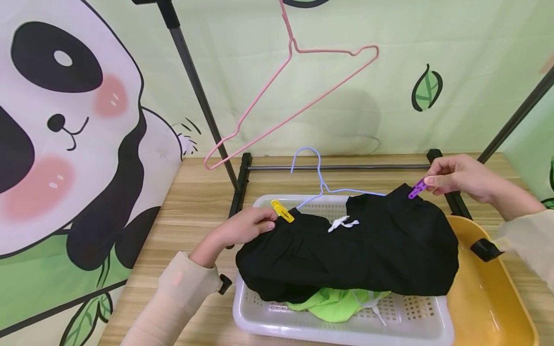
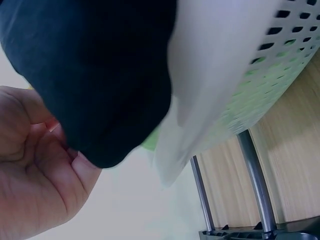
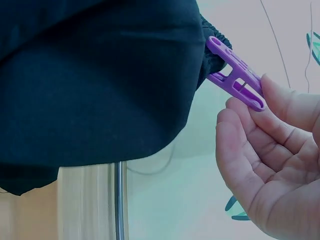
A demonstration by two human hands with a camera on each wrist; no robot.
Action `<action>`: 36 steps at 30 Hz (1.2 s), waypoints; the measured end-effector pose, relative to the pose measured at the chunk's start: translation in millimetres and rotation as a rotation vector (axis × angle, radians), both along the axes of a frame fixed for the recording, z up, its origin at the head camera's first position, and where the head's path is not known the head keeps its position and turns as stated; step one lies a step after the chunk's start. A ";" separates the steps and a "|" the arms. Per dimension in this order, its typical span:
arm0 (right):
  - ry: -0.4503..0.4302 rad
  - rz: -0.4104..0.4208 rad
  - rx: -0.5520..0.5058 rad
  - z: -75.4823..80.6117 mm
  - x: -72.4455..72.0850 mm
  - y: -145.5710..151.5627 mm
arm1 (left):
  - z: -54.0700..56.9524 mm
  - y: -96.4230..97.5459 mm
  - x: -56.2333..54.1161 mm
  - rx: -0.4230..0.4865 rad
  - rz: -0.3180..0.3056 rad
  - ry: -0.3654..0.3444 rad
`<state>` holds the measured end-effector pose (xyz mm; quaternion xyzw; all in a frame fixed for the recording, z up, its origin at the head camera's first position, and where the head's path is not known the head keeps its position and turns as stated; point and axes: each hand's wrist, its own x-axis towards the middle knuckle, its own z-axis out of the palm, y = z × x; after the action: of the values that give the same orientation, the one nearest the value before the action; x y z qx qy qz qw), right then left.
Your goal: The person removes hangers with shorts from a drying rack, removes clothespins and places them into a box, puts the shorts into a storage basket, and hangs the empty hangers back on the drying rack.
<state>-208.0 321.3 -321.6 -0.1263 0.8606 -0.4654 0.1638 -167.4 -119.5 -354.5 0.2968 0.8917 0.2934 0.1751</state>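
by the right hand (image 1: 460, 178) a purple clip (image 1: 417, 188) is pinched; by the left hand (image 1: 244, 227) the left edge of the black garment (image 1: 368, 254) is gripped, beside a yellow clip (image 1: 283, 211). slippage off the blue hanger (image 1: 321, 185) could be caused by shallow clipping. the garment is held above a white basket (image 1: 298, 329); the far space is crossed by a pink hanger (image 1: 264, 94).
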 end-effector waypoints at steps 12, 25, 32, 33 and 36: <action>-0.019 -0.065 -0.108 4.5 -3.2 14.3 | -3.2 -2.0 0.5 -0.011 -0.005 0.009; -0.068 -0.128 -0.008 1.3 -2.5 35.1 | -4.1 -3.6 0.5 -0.043 0.011 0.041; -0.132 -0.148 -0.021 -4.1 -2.2 40.3 | -1.3 -6.1 0.6 -0.033 0.014 0.067; -0.136 -0.144 -0.016 -5.4 -1.8 41.1 | -0.7 -6.5 0.7 -0.032 0.015 0.068; -0.155 -0.130 -0.021 -8.7 -1.3 42.4 | 0.6 -7.5 0.5 -0.029 0.020 0.075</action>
<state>-209.3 363.7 -330.3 -0.0354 0.8468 -0.4923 0.1982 -167.0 -127.0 -353.9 0.2962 0.9047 0.2707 0.1431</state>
